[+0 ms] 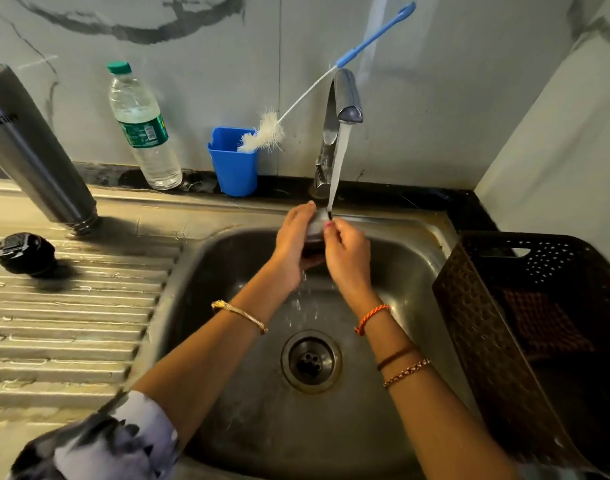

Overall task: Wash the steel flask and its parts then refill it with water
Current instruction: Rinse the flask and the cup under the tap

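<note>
Head view showed both hands over the sink (431,237), working a small steel cup-like part (318,220) under the running stream from the tap (345,98). The left hand (293,244) was curled round the part from the side; the right hand (345,258) pinched its rim with fingertips. The part was blurred, so its exact form could not be told. The steel flask (36,147) stood upside down on the ribbed draining board (71,323), well apart from the hands, and a rounded black stopper (26,252) lay near it. That arrangement suggested the body and stopper might already be rinsed, with this last part in hand and the refill not yet done. The flask looked brushed, smooth and cylindrical; the board was wet, ridged steel. A bottle brush (265,133) with soft white bristles and a thin blue handle leaned in a blue plastic cup (234,168). A clear plastic bottle (140,126) stood by the wall, and a dark perforated basket (504,323) sat on the right.
</note>
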